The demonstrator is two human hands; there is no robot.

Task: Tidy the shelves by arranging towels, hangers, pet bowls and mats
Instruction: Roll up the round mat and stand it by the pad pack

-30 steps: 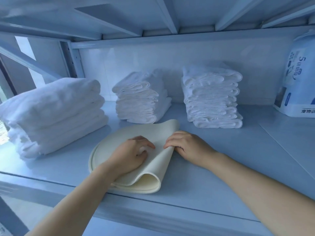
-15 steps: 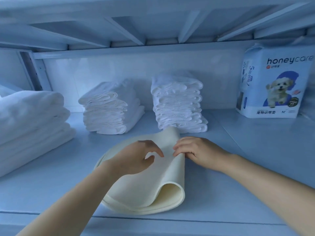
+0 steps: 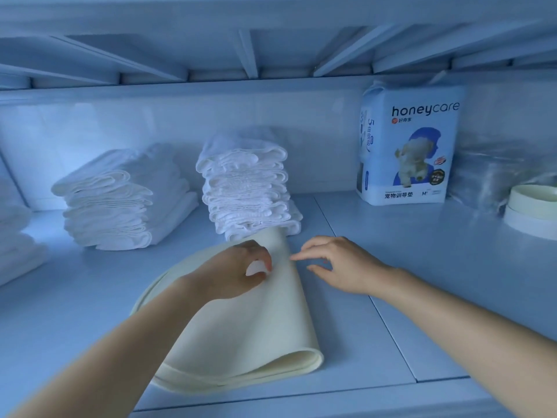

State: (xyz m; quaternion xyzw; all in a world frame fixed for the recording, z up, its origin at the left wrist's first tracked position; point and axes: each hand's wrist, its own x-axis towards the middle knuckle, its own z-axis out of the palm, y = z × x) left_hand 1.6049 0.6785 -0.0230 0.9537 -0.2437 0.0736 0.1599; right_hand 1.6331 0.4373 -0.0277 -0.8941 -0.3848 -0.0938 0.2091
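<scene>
A cream mat point(image 3: 256, 336) lies folded over on the shelf point(image 3: 391, 267), its fold at the front right. My left hand point(image 3: 232, 273) rests on top of the mat with curled fingers pressing it. Just right of the mat's far edge, my right hand point(image 3: 340, 263) hovers with fingers apart and holds nothing. Behind the mat stand two stacks of folded white towels: one in the middle point(image 3: 250, 188), one to its left point(image 3: 120, 200). A third towel stack point(image 3: 15, 236) shows at the far left edge. Cream pet bowls point(image 3: 533, 209) sit stacked at the right edge.
A pack of honeycare pet pads point(image 3: 410, 146) stands upright at the back right. Clear plastic wrapping point(image 3: 494, 173) lies between the pack and the bowls. The upper shelf's underside point(image 3: 271, 40) hangs low overhead.
My right hand has let go of the mat's edge and lifted to the right, fingers spread. The view has swung right, bringing the pad pack and the bowls in.
</scene>
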